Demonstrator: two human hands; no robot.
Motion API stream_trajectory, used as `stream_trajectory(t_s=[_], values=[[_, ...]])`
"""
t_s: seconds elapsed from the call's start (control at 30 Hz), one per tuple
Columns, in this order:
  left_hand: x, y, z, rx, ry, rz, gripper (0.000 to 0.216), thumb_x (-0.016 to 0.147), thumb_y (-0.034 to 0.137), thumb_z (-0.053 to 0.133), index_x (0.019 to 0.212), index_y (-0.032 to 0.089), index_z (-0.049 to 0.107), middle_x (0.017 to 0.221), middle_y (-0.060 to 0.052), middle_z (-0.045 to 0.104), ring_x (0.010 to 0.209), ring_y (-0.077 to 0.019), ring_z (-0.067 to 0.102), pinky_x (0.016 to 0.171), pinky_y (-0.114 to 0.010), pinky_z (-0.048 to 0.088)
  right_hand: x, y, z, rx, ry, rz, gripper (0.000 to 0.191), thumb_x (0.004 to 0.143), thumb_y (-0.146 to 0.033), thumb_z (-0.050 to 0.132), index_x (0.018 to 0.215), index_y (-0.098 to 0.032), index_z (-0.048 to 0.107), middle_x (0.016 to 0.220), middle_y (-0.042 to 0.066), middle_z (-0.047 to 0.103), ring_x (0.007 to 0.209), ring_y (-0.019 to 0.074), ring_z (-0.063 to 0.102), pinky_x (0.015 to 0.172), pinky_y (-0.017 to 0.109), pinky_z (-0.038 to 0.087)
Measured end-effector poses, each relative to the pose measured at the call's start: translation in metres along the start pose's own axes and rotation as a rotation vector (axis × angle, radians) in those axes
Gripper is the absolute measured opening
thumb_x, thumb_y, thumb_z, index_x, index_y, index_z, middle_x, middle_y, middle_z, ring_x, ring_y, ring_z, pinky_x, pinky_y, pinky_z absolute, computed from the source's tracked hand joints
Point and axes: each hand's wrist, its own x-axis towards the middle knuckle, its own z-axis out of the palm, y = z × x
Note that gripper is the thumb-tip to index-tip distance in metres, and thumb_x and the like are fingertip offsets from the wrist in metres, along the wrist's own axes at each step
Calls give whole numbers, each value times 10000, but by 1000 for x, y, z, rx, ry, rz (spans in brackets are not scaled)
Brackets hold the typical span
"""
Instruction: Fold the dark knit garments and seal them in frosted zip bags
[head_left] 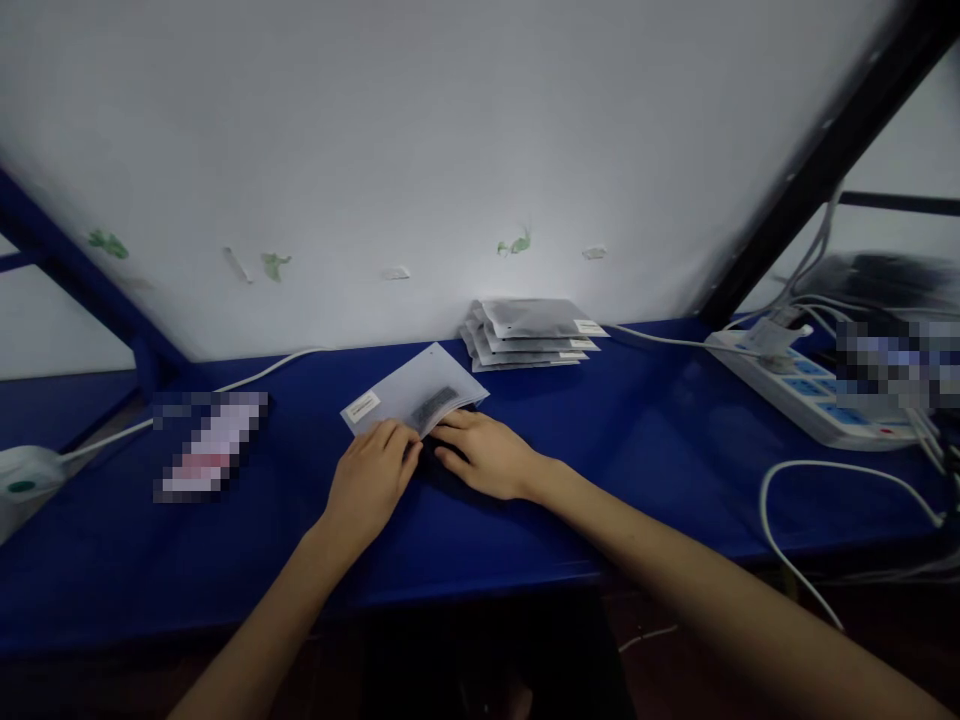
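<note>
A flat grey pouch (411,395) with a small white label and a dark patch lies on the blue table (637,460). My left hand (371,480) has its fingers curled over the pouch's near edge. My right hand (484,452) lies beside it, fingers together, pressing on the pouch's near right corner. Both hands touch the pouch. Behind it, against the white wall, sits a stack of several similar pouches (531,333).
A white power strip (806,392) with blue sockets and plugged cables lies at the right. A loose white cable (825,480) loops near the right front edge. A blurred flat object (210,445) lies at the left, with a white device (22,485) and its cable further left.
</note>
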Motion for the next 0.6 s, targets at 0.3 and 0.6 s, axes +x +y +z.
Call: stream_trajectory(t_s=[0.3, 0.6], values=[[-5, -10, -3, 154, -141, -105, 113, 972, 201, 512, 896, 183, 594, 879, -54, 663, 853, -233, 622, 737, -341, 464, 11, -6, 8, -78, 49, 173, 393, 1005, -266, 392, 1318, -131, 587, 1369, 128, 596, 1278, 246, 527, 1089, 405, 390], [-17, -7, -2, 27, -44, 18, 139, 955, 174, 495, 851, 180, 587, 803, -30, 660, 778, -214, 631, 743, -359, 416, 26, -17, 5, -68, 17, 274, 363, 1004, -233, 386, 1224, -69, 624, 1325, 183, 624, 1286, 244, 527, 1111, 373, 352]])
